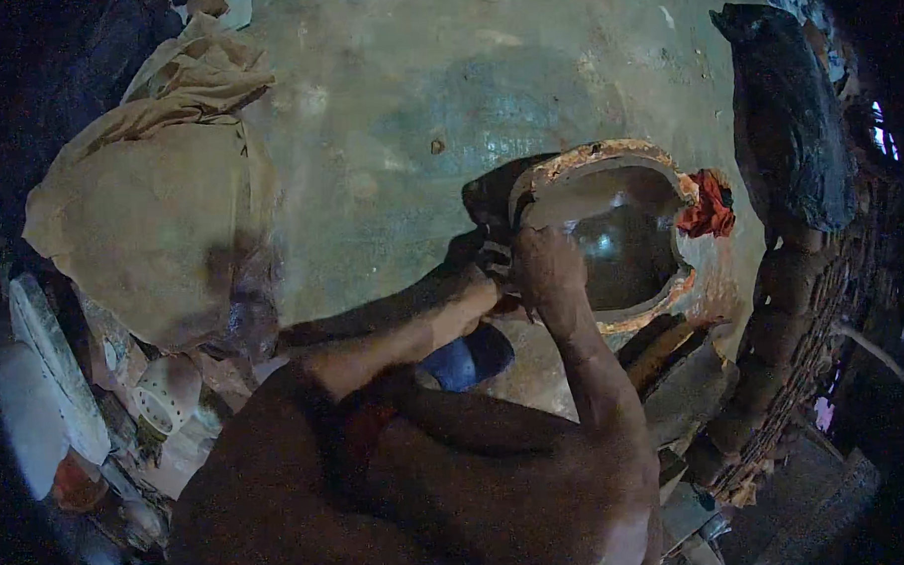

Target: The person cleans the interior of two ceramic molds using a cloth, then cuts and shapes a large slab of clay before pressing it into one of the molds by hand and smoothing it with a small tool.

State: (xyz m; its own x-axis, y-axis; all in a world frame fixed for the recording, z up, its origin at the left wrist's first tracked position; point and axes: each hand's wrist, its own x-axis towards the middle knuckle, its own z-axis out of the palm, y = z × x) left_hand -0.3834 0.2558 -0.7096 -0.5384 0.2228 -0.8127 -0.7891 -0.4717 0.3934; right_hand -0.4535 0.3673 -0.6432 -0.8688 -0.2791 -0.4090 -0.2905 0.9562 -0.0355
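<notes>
A rounded, hollow basin-like form lies on the floor, with a rough orange-tan rim and a dark, wet-looking inside that catches the light. Both of my hands are close together at its left side. My right hand bends over the rim there, its fingers curled and partly hidden. Just left of it, outside the wall, is my left hand, its fingers bent in shadow. What either hand grips, if anything, does not show. A crumpled red cloth rests against the rim's right end.
A blue bowl sits below my wrists. Tan cloth covers something broad at left, near a pale perforated cup. Dark fabric lies along the right edge. Wooden pieces lie below the form.
</notes>
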